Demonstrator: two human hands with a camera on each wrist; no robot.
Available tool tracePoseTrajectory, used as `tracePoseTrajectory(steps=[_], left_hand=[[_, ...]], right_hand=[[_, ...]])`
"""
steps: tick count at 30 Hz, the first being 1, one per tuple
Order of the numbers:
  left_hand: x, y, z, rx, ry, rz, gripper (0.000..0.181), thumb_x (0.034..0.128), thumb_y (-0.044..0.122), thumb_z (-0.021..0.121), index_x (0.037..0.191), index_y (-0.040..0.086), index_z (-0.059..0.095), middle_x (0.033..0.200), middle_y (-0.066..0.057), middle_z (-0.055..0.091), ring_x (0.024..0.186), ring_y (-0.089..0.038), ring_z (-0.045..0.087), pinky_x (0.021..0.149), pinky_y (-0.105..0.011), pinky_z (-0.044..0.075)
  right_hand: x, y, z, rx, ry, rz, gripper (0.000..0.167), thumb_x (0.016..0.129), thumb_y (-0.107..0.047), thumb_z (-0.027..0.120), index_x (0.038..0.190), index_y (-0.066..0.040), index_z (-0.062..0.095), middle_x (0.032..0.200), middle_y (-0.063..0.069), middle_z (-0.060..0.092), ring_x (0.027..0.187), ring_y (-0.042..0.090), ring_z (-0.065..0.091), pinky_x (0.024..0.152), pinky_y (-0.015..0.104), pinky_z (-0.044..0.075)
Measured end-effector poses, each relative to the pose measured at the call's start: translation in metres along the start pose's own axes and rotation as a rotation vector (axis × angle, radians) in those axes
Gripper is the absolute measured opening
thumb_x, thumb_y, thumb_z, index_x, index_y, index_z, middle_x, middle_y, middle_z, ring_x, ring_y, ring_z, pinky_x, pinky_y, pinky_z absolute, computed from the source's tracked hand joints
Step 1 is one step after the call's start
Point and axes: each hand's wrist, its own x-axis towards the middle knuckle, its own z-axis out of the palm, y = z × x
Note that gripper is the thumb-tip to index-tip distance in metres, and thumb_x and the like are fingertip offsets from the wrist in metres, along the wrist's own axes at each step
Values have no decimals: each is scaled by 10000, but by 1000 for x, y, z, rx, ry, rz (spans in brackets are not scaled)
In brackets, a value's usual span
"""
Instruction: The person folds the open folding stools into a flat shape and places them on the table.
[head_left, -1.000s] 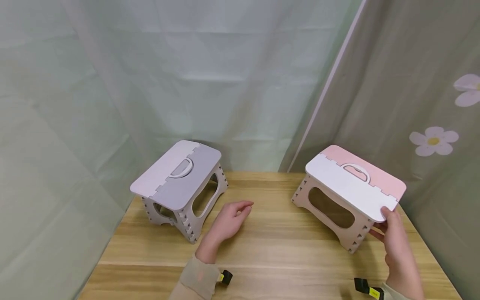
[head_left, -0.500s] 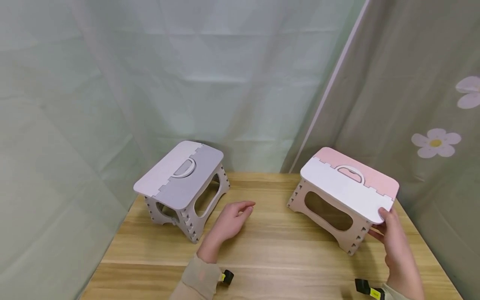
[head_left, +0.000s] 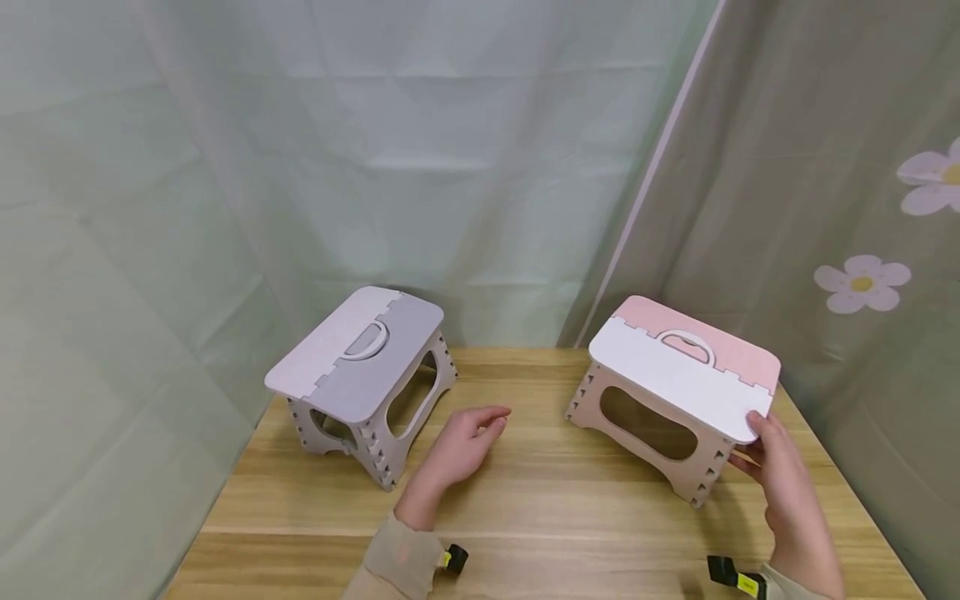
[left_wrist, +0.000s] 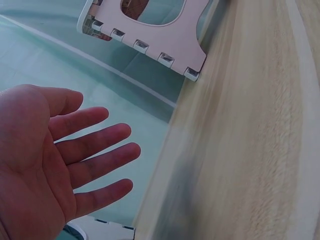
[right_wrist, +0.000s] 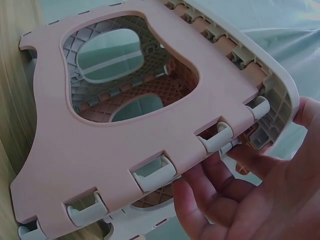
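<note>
Fingers (right_wrist: pixel 192 200) of the right hand (head_left: pixel 783 492) curl beneath one end of the pink-and-white stool (head_left: pixel 675 379), its thumb on top at the white corner of the seat, so we see a grip closed around that edge. The stool is over the right side of the wooden desk (head_left: pixel 540 525); we cannot tell whether every foot bears on it, since the seat hides the far legs. Nearby, the left hand (head_left: pixel 459 446) holds nothing, its fingers loosely extended with gaps between them. Just beyond it stands the grey-and-pale stool (head_left: pixel 378 375), only a sliver of which reaches our left wrist view. Both forearms are cut off below. Behind, the grey curtain (head_left: pixel 757 208) bears a whole flower (head_left: pixel 862 284) and another the edge crops. We find a yellow label (head_left: pixel 747 585) at the right wrist, its marks too small to read.
</note>
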Motion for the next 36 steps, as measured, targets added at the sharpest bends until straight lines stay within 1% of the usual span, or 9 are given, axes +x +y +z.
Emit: tracePoseTrajectory(steps=[5, 10, 16, 19, 21, 26, 31, 36], left_hand=[[-1, 0, 3, -1, -8, 4, 371, 1139, 270, 546, 1388, 42, 700, 1345, -97, 725, 1286, -283, 653, 1076, -520, 510], [-1, 1, 5, 5, -4, 4, 368, 1138, 273, 548, 1390, 52, 702, 1348, -92, 723, 1274, -271, 658, 1073, -515, 512], [-1, -1, 8, 16, -9, 6, 359, 1135, 254, 554, 1394, 50, 699, 1345, -96, 722, 1248, -264, 667, 1055, -512, 522], [-1, -1, 9, 22, -11, 5, 362, 1134, 249, 557, 1398, 43, 694, 1347, -99, 721, 1249, -271, 666, 1055, -517, 523], [-1, -1, 10, 23, -13, 2, 370, 1134, 251, 556, 1406, 38, 688, 1353, -97, 718, 1252, -273, 665, 1056, -519, 521], [-1, 0, 10, 25, -11, -1, 361, 1133, 242, 560, 1412, 53, 688, 1357, -94, 716, 1242, -265, 666, 1052, -514, 526], [-1, -1, 11, 21, -10, 0, 360, 1132, 246, 560, 1408, 56, 690, 1343, -94, 721, 1222, -258, 670, 1047, -511, 528], [0, 0, 11, 31, -13, 1, 359, 1129, 236, 567, 1409, 46, 686, 1338, -101, 721, 1233, -269, 667, 1057, -513, 523]], right_hand=[[0, 1, 0, -14, -14, 3, 688, 1162, -493, 253, 1576, 56, 288, 1082, -230, 574, 969, -13, 604, 795, 157, 543], [-1, 0, 0, -19, -14, 19, 705, 1161, -499, 235, 1527, 95, 333, 1073, -241, 572, 972, -20, 591, 804, 145, 532], [-2, -1, 2, -10, -9, 40, 742, 1158, -506, 245, 1549, 119, 321, 1069, -248, 564, 964, -47, 583, 804, 133, 526], [-1, -1, 3, 17, -7, 26, 725, 1161, -496, 274, 1553, 112, 312, 1061, -246, 576, 956, -40, 596, 797, 137, 532], [-1, -1, 3, 40, -6, 7, 679, 1164, -476, 299, 1536, 91, 328, 1058, -241, 591, 952, -33, 607, 794, 143, 537], [1, 1, 3, 98, -15, -23, 530, 1167, -441, 344, 1478, -15, 387, 1065, -222, 617, 957, -25, 623, 795, 150, 541], [1, 1, 5, 99, -26, -34, 514, 1161, -465, 368, 1444, -41, 425, 1085, -200, 620, 968, -21, 630, 803, 152, 547], [2, 0, 6, 112, -44, -33, 519, 1167, -435, 369, 1443, 0, 426, 1062, -208, 641, 962, -27, 639, 804, 158, 551]])
